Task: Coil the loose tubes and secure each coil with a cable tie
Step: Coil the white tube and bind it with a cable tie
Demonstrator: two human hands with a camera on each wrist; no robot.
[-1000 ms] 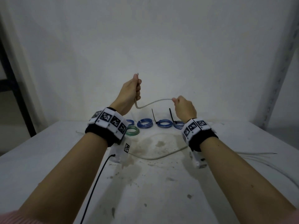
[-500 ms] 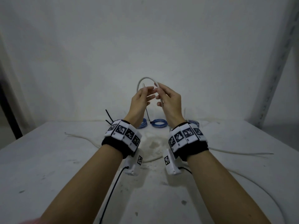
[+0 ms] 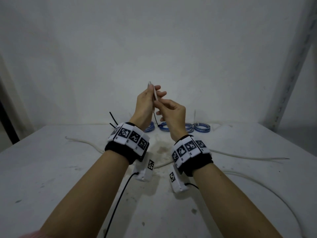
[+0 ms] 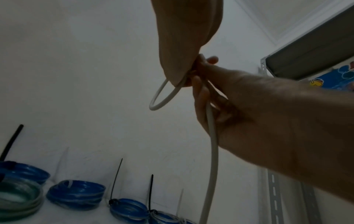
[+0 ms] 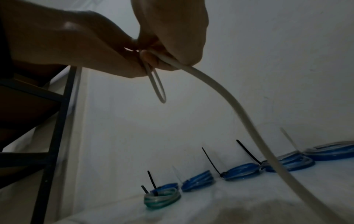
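Both hands are raised together above the white table [image 3: 51,177], close enough that their fingers touch. The left hand [image 3: 145,104] holds a white tube [image 4: 211,136] between thumb and fingertips, with a small loop of it [image 4: 162,97] hanging just below its palm; two of its fingers stick out past the tube toward the wall. The right hand [image 3: 173,112] sits just beside and slightly below the left, its fingers curled and pinching the same tube right at the base of the loop. From that pinch the tube's long free length [image 5: 239,106] curves down and away under the right hand to the table, where more pale tubing [image 3: 248,158] trails off past the right wrist and another stretch [image 3: 82,142] lies out beyond the left wrist. Beyond both hands, along the foot of the wall, stands a row of finished blue coils [image 5: 241,169], each with a cable tie tail standing up, some black [image 5: 210,161] and some pale. A greenish coil [image 5: 161,198] sits at the left end of that row. Both wrists wear black bands with white marker tiles [image 3: 130,136].
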